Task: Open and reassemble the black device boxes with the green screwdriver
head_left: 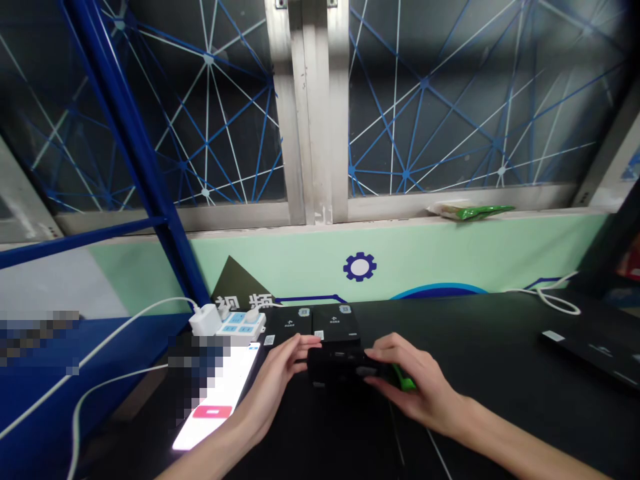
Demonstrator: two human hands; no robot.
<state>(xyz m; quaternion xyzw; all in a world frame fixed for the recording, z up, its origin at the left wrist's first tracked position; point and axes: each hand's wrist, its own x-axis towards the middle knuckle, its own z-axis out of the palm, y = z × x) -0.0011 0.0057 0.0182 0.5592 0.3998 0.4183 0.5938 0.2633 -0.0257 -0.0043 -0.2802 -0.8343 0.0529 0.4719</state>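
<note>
A small black box-shaped device (337,368) is held level just above the black table, its near face showing small ports or buttons too dark to make out. My left hand (280,370) has its fingertips and thumb around the device's left end. At the right end, the thumb and fingers of my right hand (417,383) pinch it. A bright green item (404,379) shows partly behind my right hand; what it is stays hidden. Just beyond the device lie two flat black boxes, the left box (285,325) and the right box (337,320), with small labels on top.
Left of my left arm lies a phone (220,393) with its screen lit. A white power strip (245,325) with a plugged-in charger (206,320) and white cables is behind it. A long black box (593,357) lies at right. A green packet (470,211) rests on the windowsill.
</note>
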